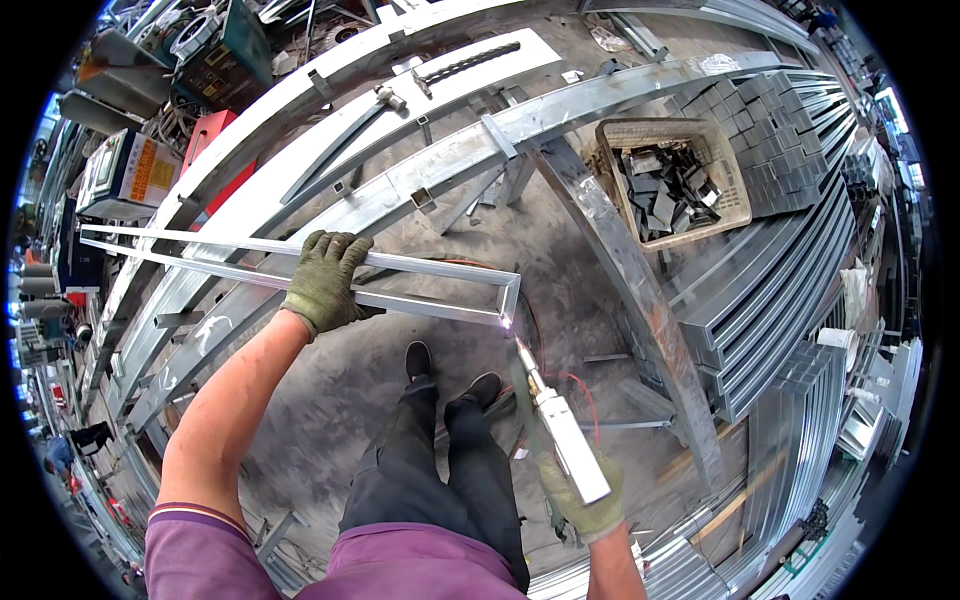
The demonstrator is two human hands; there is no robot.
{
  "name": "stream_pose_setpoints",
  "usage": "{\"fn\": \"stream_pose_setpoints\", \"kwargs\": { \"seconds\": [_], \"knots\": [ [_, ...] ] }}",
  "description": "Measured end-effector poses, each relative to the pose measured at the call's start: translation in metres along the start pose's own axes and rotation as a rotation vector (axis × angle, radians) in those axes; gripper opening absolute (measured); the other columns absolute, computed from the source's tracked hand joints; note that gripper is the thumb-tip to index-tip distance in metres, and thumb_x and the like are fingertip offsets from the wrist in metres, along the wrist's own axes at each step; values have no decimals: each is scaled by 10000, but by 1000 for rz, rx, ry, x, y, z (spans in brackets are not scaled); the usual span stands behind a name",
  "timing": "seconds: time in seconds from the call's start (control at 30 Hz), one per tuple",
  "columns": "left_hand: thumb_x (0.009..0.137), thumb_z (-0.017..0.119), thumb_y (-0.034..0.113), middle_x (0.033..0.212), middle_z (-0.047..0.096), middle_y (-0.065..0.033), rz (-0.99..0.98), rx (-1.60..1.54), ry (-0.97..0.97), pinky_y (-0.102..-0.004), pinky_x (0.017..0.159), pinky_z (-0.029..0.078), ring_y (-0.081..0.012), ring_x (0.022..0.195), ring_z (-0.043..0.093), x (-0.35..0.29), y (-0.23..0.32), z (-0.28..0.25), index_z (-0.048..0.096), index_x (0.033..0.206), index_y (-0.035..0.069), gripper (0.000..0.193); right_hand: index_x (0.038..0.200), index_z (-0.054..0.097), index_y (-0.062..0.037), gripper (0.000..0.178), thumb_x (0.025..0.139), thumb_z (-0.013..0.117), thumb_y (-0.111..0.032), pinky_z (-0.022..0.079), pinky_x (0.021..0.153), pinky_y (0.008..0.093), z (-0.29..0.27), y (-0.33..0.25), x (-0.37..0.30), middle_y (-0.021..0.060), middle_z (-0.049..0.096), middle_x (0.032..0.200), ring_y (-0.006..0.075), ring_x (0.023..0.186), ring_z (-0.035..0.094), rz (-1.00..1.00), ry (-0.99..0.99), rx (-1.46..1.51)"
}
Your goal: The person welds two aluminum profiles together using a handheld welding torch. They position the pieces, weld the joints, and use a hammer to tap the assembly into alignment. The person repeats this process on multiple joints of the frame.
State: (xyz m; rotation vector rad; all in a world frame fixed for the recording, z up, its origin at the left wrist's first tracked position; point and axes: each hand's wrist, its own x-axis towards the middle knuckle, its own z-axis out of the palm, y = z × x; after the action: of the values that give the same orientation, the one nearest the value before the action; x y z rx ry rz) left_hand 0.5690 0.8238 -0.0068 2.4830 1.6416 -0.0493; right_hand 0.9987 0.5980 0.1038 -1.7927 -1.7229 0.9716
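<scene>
My left hand (325,283), in an olive-green work glove, is wrapped over a long, narrow rectangular metal frame (440,265). The frame's far-left part rests across steel beams, while its right end sticks out over the floor. In my right hand (590,505), also gloved, is a white handheld welding torch (572,445) with a brass-coloured and metal nozzle. The torch tip points up at the frame's lower right corner, where a small violet-white spark (506,323) glows. Whether the tip touches the metal I cannot tell. Part of my right-hand grip is hidden behind the torch body.
Steel workbench beams (400,180) curve across in front of me. Two hammers, one with a twisted dark handle (470,66), lie on a white board (530,60). A beige crate (738,218) holds dark metal offcuts. Stacked metal profiles (775,300) fill the right; a red hose (583,385) trails near my feet.
</scene>
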Motion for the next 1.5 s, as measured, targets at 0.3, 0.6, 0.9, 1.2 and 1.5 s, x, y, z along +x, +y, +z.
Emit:
{"fn": "stream_pose_setpoints", "kwargs": {
  "seconds": [0.3, 0.6, 0.9, 1.2, 1.5],
  "knots": [
    [616, 991, 479, 1460, 588, -173, 15, 9, -7, -565, 1306, 321, -398, 1415, 531, 1, 0, -2, 556, 1553, 90, 1104, 1082, 815, -34, 288, 895, 924, -223, 613, 667, 407, 15, -1, 9, 136, 805, 912, 335, 775, 793, 8, 32, 9],
    [614, 998, 503, 1492, 567, -186, -8, 33, -41, -568, 1326, 305, -409, 1437, 514, 0, 1, -2, 544, 1566, 90, 1133, 1127, 813, -30, 323, 886, 927, -212, 607, 668, 416, 16, -1, 8, 136, 801, 933, 332, 787, 792, -10, 14, -8],
    [668, 953, 631, 1475, 576, -189, -3, 49, -55, -570, 1334, 279, -406, 1453, 502, 0, 0, -3, 554, 1560, 111, 1107, 1051, 834, -64, 232, 881, 927, -192, 581, 624, 416, 15, -3, 16, 124, 771, 870, 325, 730, 769, -86, 30, -47],
    [583, 1032, 489, 1507, 548, -189, -19, 33, -57, -579, 1331, 297, -417, 1464, 493, 0, 2, -3, 525, 1578, 87, 1186, 977, 809, -72, 213, 876, 932, -213, 571, 599, 417, 16, -5, 18, 108, 762, 844, 310, 694, 758, -75, 42, -105],
    [609, 1009, 537, 1504, 559, -193, -17, 39, -69, -578, 1334, 286, -415, 1467, 493, 0, 1, -4, 532, 1579, 95, 1168, 959, 800, -59, 228, 875, 938, -221, 574, 600, 412, 16, -8, 18, 111, 764, 807, 311, 687, 765, -47, 53, -64]
  ]
}}
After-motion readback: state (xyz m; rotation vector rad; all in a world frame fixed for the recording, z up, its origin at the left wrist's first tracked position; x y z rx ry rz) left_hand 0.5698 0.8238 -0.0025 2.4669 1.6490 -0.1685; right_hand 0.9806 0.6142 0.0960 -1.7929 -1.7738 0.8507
